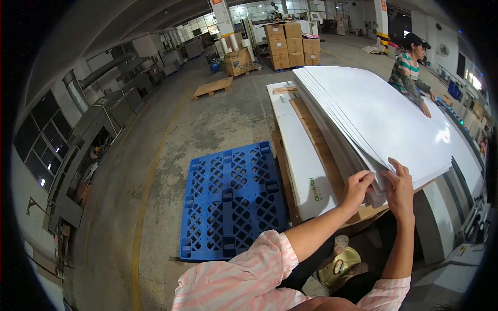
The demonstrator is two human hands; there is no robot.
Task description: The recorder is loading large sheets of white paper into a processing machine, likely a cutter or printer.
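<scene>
A tall stack of large white glossy sheets lies in front of me to the right, its layers slightly fanned along the left edge. At the near left corner, my left hand is closed, thumb and fingers pinching the edges of the lower sheets. Just right of it, my right hand grips the near edge of the upper sheets, its fingers reaching over the top surface. The sheets bulge and part slightly between the two hands. How many sheets each hand holds cannot be made out.
Left of the stack are a long white panel and a blue plastic pallet on the floor. Across the stack a person rests a hand on the sheets. Farther back are a wooden pallet and stacked cartons. Machinery lines the right.
</scene>
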